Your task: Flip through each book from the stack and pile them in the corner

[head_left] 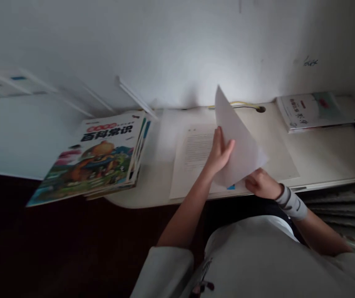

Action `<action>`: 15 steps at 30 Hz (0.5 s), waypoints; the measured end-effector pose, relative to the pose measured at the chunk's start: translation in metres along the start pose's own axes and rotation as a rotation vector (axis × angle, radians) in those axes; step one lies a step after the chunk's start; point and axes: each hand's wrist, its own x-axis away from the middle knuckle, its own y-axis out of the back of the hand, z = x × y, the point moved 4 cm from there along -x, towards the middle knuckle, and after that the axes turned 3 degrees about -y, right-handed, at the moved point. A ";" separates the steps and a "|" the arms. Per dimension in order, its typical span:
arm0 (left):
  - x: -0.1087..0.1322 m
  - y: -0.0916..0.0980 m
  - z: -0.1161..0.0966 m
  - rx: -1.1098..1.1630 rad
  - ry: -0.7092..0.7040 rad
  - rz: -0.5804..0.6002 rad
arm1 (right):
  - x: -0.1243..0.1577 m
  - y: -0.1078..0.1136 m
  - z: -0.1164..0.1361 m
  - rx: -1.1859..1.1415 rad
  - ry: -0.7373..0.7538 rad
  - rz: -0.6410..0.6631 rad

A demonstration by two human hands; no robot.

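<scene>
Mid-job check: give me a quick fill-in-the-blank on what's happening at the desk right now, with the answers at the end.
The left hand touches, and the right hand grips, a raised sheet of paper whose facing side looks ____.
A gray wrist wrap is on the ____ wrist.
A printed sheet lies on the desk, with a stack of illustrated books to its ____.

Missing words: blank; right; left.
</scene>
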 end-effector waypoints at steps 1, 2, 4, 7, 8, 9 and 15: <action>-0.003 -0.012 -0.007 -0.049 -0.042 0.072 | 0.004 0.010 -0.012 0.060 -0.029 -0.032; -0.004 -0.023 -0.013 -0.096 -0.067 0.145 | 0.008 0.020 -0.024 0.109 -0.066 -0.071; 0.000 -0.042 -0.023 -0.221 -0.085 0.244 | 0.015 0.036 -0.046 0.193 -0.156 -0.134; 0.008 -0.057 -0.032 -0.469 -0.072 0.295 | 0.026 0.041 -0.072 0.324 -0.332 -0.128; 0.011 -0.060 -0.036 -0.541 -0.078 0.302 | 0.030 0.038 -0.078 0.370 -0.382 -0.103; 0.014 -0.063 -0.042 -0.595 -0.103 0.318 | 0.033 0.032 -0.083 0.406 -0.413 -0.076; 0.046 -0.088 -0.084 -0.588 -0.555 0.673 | 0.042 0.007 -0.094 0.463 -0.350 -0.100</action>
